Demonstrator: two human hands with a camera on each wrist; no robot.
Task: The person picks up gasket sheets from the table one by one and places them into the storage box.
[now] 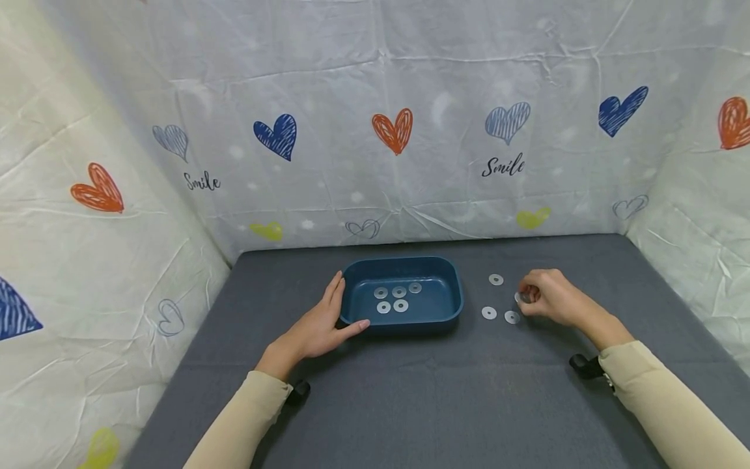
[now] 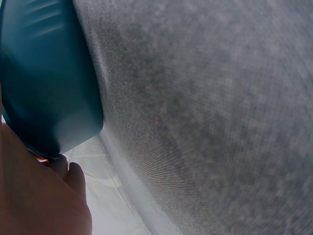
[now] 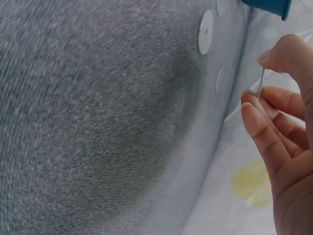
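In the head view my left hand [image 1: 319, 326] rests against the left end of a blue tray [image 1: 404, 326]. Its fingers lie fairly straight along the left wall, and the thumb reaches along the front rim. Several flat metal washers [image 1: 401, 305] lie on the tray's floor. To the right of the tray, my right hand [image 1: 551, 296] pinches one washer [image 3: 261, 81] between thumb and fingertips, edge-on in the right wrist view and raised off the cloth. Three more washers [image 1: 489, 313] lie flat on the cloth between the tray and this hand.
Dark grey cloth [image 1: 410, 404] covers the table. A white curtain [image 1: 328, 189] printed with hearts stands behind and at both sides. Each wrist carries a black strap-on device [image 1: 586, 366].
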